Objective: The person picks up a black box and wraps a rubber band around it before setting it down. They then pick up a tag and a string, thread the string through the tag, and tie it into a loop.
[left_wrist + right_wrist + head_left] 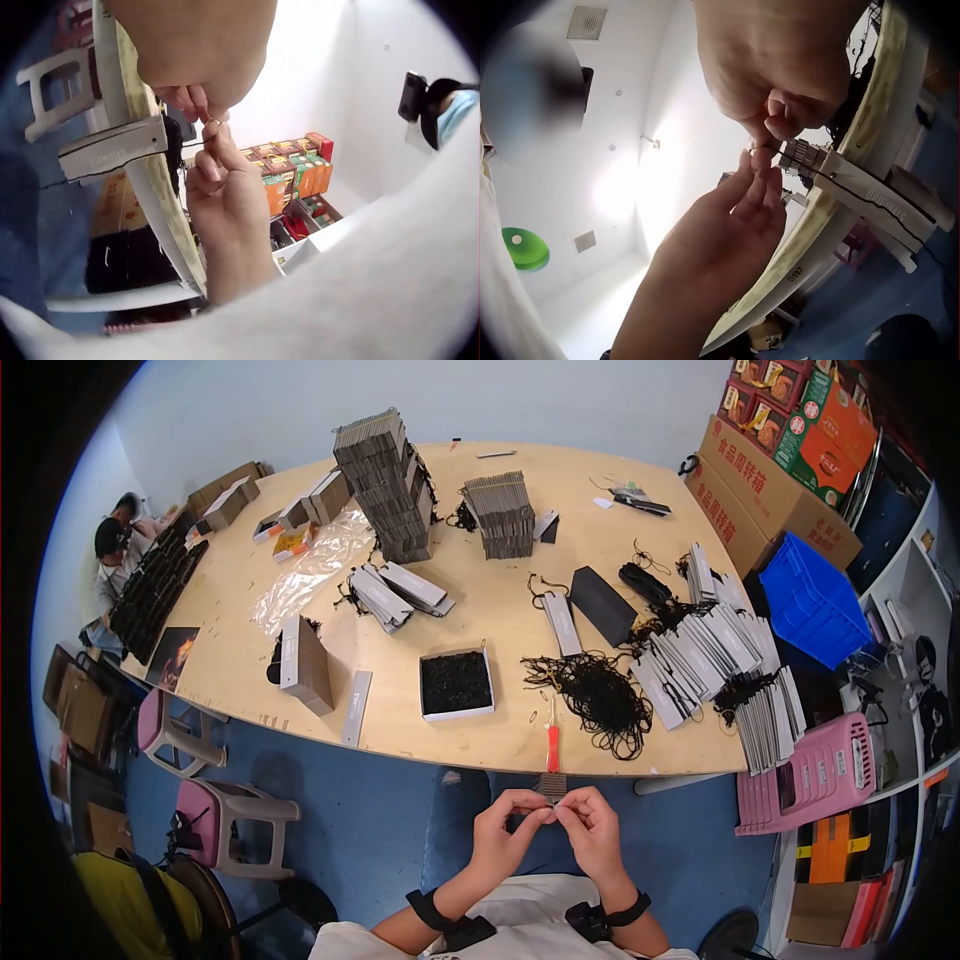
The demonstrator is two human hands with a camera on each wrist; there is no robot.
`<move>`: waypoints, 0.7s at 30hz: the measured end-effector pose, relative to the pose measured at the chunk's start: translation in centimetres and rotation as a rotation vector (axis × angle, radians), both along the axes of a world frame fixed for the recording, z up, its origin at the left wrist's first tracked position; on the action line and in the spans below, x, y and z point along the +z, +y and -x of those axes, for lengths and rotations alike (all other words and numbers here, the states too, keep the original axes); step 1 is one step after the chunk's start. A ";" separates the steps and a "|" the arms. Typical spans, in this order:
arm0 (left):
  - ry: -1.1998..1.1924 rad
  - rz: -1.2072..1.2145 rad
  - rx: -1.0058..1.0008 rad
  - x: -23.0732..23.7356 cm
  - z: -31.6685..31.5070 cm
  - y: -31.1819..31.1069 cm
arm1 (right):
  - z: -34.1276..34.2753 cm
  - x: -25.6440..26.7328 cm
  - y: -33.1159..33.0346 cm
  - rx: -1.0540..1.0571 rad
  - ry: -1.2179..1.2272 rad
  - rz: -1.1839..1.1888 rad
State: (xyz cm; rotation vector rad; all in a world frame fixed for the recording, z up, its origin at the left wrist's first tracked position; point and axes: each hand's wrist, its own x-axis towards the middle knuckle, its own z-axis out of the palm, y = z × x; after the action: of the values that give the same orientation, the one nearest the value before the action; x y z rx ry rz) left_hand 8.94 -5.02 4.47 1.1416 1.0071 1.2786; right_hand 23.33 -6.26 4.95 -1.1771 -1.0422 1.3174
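Observation:
In front of the body, at the table's front edge, my left hand point(505, 825) and right hand point(592, 828) meet fingertip to fingertip. Each pinches a thin black cord point(802, 169) between thumb and forefinger. In the left wrist view, a small loop of the cord point(215, 122) shows at the fingertips. Just beyond the fingers sits a stack of light grey hang tags point(877, 196), with a punched hole and printed lettering on the top one. The cord runs across that tag in the right wrist view. From the head, only the stack's edges point(552, 785) show.
On the table point(400, 750) lie a red-handled tool point(553, 745), a tangle of black cords point(600, 700), a white box of black pieces point(456, 682) and rows of strung tags point(715, 650). Tall tag stacks point(385, 480) stand farther back. Pink stools point(215, 825) are at left.

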 end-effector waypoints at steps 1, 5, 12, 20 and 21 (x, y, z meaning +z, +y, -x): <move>0.000 0.000 0.001 -0.3 0.1 0.0 | 0.0 -0.2 -0.1 -0.004 -0.059 -0.033; -0.138 0.079 -0.096 -1.6 0.2 -0.1 | 0.3 0.0 -0.2 -0.015 -0.144 -0.104; -0.246 0.268 -0.172 -0.4 0.8 -0.1 | -0.1 -0.4 -0.1 0.005 -0.593 -0.399; -0.273 0.246 -0.185 -1.3 0.7 -0.5 | -0.3 -0.4 -1.0 0.063 -0.438 -0.217; -0.283 0.236 -0.207 -1.3 0.8 -0.6 | -0.6 -0.5 -1.1 0.101 -0.180 -0.102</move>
State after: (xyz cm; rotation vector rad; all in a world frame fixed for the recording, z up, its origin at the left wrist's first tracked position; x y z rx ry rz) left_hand 8.18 -5.57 3.18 0.8332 0.7834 1.0874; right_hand 23.90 -7.40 4.43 -1.1951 -1.2986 1.2376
